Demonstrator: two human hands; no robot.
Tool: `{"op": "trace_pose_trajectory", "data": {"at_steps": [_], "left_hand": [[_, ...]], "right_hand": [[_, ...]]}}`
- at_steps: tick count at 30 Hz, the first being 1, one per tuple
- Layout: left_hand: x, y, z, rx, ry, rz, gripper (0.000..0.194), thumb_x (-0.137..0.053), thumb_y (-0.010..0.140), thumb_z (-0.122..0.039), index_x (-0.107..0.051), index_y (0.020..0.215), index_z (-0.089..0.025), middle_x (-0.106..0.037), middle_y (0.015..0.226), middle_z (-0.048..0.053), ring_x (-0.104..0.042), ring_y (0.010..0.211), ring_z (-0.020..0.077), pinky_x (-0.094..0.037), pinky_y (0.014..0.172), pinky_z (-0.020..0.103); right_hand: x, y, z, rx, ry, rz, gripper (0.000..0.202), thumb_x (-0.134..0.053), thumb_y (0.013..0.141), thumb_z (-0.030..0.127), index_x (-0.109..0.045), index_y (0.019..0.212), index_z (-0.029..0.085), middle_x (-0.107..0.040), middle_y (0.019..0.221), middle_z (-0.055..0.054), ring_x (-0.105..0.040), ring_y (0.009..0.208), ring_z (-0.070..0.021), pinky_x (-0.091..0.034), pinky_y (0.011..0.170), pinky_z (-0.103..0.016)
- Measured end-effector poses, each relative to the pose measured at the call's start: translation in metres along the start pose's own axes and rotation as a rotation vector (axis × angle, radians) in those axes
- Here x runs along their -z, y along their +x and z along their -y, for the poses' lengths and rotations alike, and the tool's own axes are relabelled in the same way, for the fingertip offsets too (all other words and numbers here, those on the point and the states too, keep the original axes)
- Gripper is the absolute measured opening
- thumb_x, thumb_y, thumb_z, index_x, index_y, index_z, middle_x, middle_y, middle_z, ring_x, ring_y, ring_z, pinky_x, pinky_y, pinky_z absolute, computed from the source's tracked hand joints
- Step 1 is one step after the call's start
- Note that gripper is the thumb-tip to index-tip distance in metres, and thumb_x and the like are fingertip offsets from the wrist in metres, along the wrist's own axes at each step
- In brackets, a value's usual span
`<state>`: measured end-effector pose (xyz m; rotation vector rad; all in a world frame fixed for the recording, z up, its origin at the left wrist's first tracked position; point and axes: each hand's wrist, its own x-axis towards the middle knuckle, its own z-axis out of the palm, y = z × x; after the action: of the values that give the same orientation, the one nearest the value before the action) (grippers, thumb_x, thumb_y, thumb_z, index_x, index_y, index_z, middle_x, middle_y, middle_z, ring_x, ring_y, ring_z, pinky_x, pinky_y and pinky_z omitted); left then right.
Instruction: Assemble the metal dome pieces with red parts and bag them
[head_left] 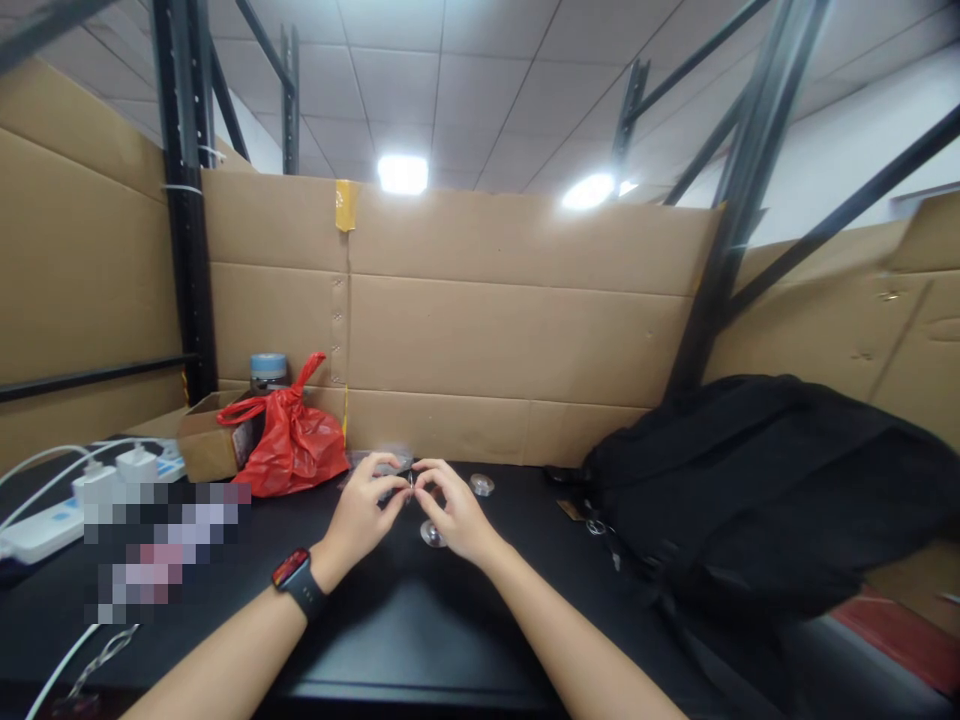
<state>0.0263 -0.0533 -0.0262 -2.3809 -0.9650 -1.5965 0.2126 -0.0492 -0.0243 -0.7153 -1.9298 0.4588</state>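
My left hand (pixel 364 508) and my right hand (pixel 452 510) meet above the black table (pixel 420 610), fingertips pinched together. Between them is a small, thin, shiny item (pixel 411 484), too small to make out; both hands seem closed on it. A clear round piece (pixel 433 534) lies on the table just below my right hand, partly beside its fingers. Another clear round piece (pixel 482 485) rests to the right of that hand. Behind my left hand sits a clear plastic container or wrapper (pixel 394 458), partly hidden by the fingers.
At the left are a red plastic bag (pixel 292 440), an open cardboard box (pixel 210 440), a blue-lidded jar (pixel 268 370) and a white power strip (pixel 45 530) with cables. A large black backpack (pixel 765 480) fills the right side. Cardboard panels (pixel 510 340) stand behind.
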Motion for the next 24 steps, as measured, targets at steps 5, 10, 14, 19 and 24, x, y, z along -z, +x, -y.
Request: {"op": "trace_pose_trajectory", "data": {"at_steps": [5,10,14,19,24], "left_hand": [[0.007,0.003,-0.009,0.036,-0.040,0.086,0.018,-0.057,0.087,-0.017,-0.064,0.103,-0.020,-0.059,0.111,0.008,-0.061,0.105,0.0213,-0.051,0.095,0.036],[0.010,0.004,-0.013,0.020,-0.012,0.188,0.040,-0.066,0.081,-0.025,-0.058,0.120,-0.022,-0.056,0.124,0.009,-0.055,0.118,0.0245,-0.047,0.103,0.037],[0.009,0.002,-0.003,0.085,0.041,0.243,0.027,-0.064,0.082,-0.026,-0.064,0.109,-0.023,-0.058,0.120,0.008,-0.056,0.114,0.0242,-0.046,0.101,0.037],[0.006,-0.001,0.007,0.133,0.098,0.344,0.025,-0.066,0.083,-0.030,-0.071,0.107,-0.028,-0.060,0.118,0.006,-0.056,0.113,0.0253,-0.043,0.097,0.041],[0.002,-0.003,0.002,0.129,0.151,0.363,0.014,-0.064,0.087,-0.033,-0.077,0.092,-0.028,-0.063,0.112,0.005,-0.055,0.109,0.0242,-0.040,0.090,0.039]], "right_hand": [[0.000,-0.001,-0.002,-0.008,-0.023,0.023,0.013,-0.050,0.095,0.030,-0.058,0.090,0.020,-0.052,0.126,-0.012,-0.056,0.114,-0.0208,-0.049,0.085,-0.032],[0.002,-0.001,-0.004,-0.001,-0.020,0.053,0.013,-0.049,0.096,0.029,-0.056,0.090,0.020,-0.049,0.128,-0.012,-0.050,0.124,-0.0219,-0.046,0.097,-0.036],[0.006,-0.002,-0.007,-0.023,-0.049,0.059,0.012,-0.049,0.096,0.030,-0.056,0.090,0.021,-0.047,0.131,-0.012,-0.047,0.126,-0.0230,-0.045,0.099,-0.038],[0.007,-0.003,-0.015,-0.032,-0.113,0.092,0.010,-0.051,0.095,0.027,-0.056,0.090,0.021,-0.048,0.130,-0.011,-0.046,0.126,-0.0229,-0.038,0.106,-0.043],[0.004,-0.003,-0.013,0.016,-0.156,0.135,0.007,-0.051,0.094,0.023,-0.057,0.090,0.020,-0.053,0.125,-0.010,-0.050,0.120,-0.0212,-0.040,0.102,-0.039]]}}
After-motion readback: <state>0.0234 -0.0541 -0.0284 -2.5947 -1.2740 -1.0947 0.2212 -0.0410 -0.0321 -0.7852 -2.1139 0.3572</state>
